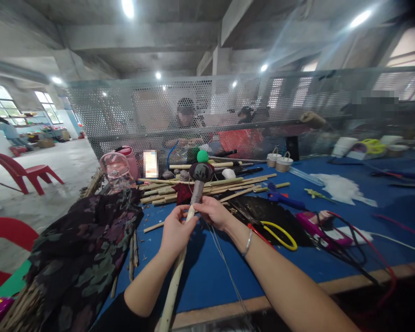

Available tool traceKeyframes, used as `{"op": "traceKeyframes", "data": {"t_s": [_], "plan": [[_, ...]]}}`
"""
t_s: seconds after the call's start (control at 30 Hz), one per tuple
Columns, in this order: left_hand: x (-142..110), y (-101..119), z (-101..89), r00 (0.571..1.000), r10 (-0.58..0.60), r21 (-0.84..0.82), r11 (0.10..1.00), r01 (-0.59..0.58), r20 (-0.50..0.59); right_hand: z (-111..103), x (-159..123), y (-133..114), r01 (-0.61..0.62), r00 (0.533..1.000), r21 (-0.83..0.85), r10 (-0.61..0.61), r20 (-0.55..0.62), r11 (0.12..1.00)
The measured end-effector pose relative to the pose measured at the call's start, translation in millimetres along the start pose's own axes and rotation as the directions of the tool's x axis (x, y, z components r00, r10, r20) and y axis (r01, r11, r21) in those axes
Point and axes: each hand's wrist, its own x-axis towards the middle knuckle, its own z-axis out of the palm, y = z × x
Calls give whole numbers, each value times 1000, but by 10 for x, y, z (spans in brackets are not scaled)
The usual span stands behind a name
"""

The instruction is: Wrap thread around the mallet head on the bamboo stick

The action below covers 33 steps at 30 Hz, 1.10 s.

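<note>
A pale wooden stick slants up from the table's front edge, its upper part wrapped in grey material and topped by a dark cloth-covered knob. My left hand is closed around the stick just below the wrapping. Higher up, my right hand pinches the stick at the lower end of the grey wrapping. Thin grey string trails from near my right hand down to the front edge. Behind the knob shows a green ball; whether they touch, I cannot tell.
Bamboo sticks lie beyond my hands. Dark floral cloth covers the left side. Yellow-handled scissors, a blue glue gun and a magenta power strip lie right. A perforated metal screen stands behind, with people beyond it.
</note>
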Motion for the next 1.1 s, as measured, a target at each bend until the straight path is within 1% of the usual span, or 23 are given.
{"op": "traceKeyframes", "data": {"t_s": [0.13,0.23,0.3,0.37,0.43,0.47,0.5,0.53,0.6,0.63,0.67,0.73,0.83,0.9,1.0,1.1], "plan": [[-24,80,2,998,-49,-141,988,54,41,-39,-21,-28,-28,997,108,19,78,994],[-45,144,1,990,-47,-279,957,84,135,-48,-36,-42,-62,990,164,40,135,984],[-50,174,-5,977,-57,-338,933,124,204,-51,-39,-32,-67,985,196,34,169,978],[-45,183,-14,964,-96,-349,919,181,246,-58,-35,-8,-52,985,206,15,174,977],[-34,159,-19,950,-165,-315,916,247,266,-63,-24,24,-37,989,171,12,148,985],[-26,134,-19,948,-193,-284,922,264,252,-61,-16,42,-32,992,143,14,125,989],[-19,104,-18,955,-202,-248,935,254,216,-54,-7,59,-26,995,118,14,103,993],[-12,71,-17,969,-187,-208,953,219,160,-43,4,76,-17,997,102,8,83,995],[-1,12,-13,995,-95,-120,988,98,30,-13,23,105,8,998,90,-13,54,996],[3,-7,-13,999,-44,-77,996,42,-15,4,31,114,19,999,87,-23,46,996],[8,-17,-14,999,-14,-47,999,12,-36,19,36,119,28,999,79,-31,38,996],[17,-11,-19,999,-24,-47,999,22,-30,36,36,108,39,999,48,-40,15,998],[37,36,-35,997,-81,-160,984,80,-5,30,21,53,33,999,-18,-33,-21,999],[55,66,-49,996,-90,-237,968,86,-7,20,11,6,33,998,-56,-36,-56,998],[84,92,-73,995,-101,-309,947,92,-13,27,2,-54,57,993,-70,-63,-97,996],[111,98,-93,990,-140,-364,923,124,-18,56,0,-82,51,993,-79,-59,-101,996]]}}
